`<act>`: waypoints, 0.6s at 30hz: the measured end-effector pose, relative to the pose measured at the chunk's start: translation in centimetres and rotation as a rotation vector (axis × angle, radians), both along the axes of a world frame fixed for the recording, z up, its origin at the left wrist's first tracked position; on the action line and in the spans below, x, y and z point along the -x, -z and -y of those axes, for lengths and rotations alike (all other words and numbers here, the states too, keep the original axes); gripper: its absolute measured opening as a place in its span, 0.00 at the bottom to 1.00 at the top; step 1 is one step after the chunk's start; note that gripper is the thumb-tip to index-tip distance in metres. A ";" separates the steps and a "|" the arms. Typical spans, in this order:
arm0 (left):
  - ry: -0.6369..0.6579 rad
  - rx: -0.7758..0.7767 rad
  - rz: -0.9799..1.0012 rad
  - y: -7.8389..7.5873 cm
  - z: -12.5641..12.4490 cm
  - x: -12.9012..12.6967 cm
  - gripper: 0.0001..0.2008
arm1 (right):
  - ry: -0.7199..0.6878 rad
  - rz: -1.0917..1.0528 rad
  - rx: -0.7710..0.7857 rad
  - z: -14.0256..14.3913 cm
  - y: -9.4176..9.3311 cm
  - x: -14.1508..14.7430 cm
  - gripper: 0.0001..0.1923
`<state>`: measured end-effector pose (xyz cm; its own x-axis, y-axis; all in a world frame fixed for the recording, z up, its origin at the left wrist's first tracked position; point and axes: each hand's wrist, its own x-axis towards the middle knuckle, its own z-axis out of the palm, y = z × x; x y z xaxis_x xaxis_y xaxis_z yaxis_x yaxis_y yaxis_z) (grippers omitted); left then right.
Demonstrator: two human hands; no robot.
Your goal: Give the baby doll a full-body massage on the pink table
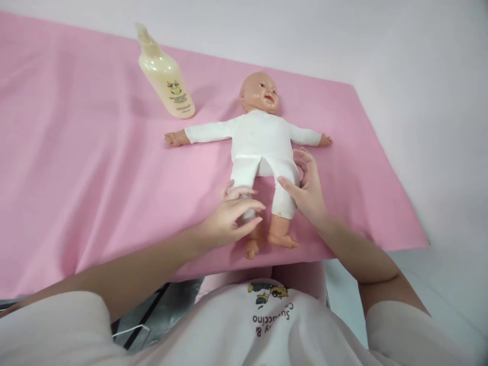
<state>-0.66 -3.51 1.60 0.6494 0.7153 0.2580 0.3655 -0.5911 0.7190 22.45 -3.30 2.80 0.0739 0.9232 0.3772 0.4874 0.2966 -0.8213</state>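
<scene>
Pink cloth [95, 168] covers the worktop, where a baby doll [261, 145] in white lies on its back, arms spread. The left hand [229, 218] rests loosely open on one doll leg; the right hand [308, 190], its grip open, cups the other thigh. A cream lotion bottle [165, 76] lies near the doll's head.

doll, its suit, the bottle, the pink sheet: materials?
Doll: likely vinyl or plastic; head has a smooth, slightly glossy sheen. Suit: soft white matte knit, probably cotton. Bottle: glossy cream plastic with highlights and a printed label. Pink sheet: thin matte fabric, creases visible. Left hand and right hand touch the doll's legs.
</scene>
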 end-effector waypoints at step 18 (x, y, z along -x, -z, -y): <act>0.043 0.085 0.248 0.3 0.1 0.9 0.18 | -0.433 0.484 -0.567 2.3 0.2 0.9 0.17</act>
<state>-1.59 -3.63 1.28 0.6039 0.7142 0.3538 0.1475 -0.5363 0.8310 21.53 -5.59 2.55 -0.5292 0.4954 0.6888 0.4950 0.8397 -0.2236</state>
